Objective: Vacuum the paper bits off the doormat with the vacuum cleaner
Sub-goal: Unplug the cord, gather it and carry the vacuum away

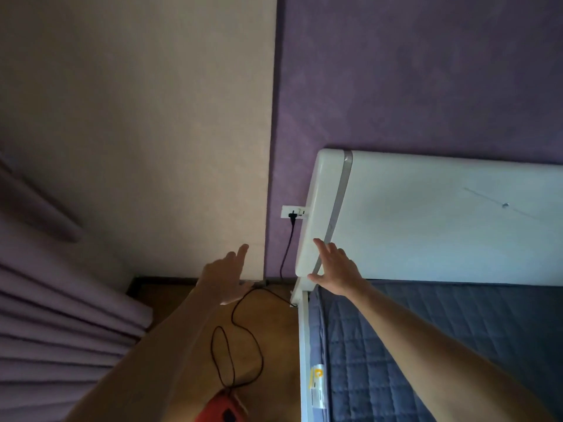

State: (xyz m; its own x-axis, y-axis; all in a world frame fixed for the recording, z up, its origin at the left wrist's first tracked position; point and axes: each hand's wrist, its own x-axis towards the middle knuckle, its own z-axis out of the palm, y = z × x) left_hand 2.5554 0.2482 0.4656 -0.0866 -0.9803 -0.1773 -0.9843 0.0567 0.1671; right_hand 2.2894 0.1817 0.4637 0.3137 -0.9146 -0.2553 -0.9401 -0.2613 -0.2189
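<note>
Both arms stretch forward toward the room corner, bare to above the elbow. Left hand (227,277) is open, fingers spread and pointing up at the cream wall (137,117), holding nothing. Right hand (335,269) is likewise open and empty, fingers extended, lying against or just in front of the lower left corner of the white headboard (426,214); contact cannot be confirmed. The vacuum cleaner (221,408) shows only as a red-orange body at the bottom edge, partly behind the left forearm. Its black cord (237,330) lies in loose loops on the wooden floor (274,345), runs toward the corner, then climbs the purple wall (396,71) to a plug seated in the white wall socket (294,212), just left of the headboard. Blue quilted bedding (411,345) covers the bed at right. Purple curtain folds (45,315) hang at left.
</note>
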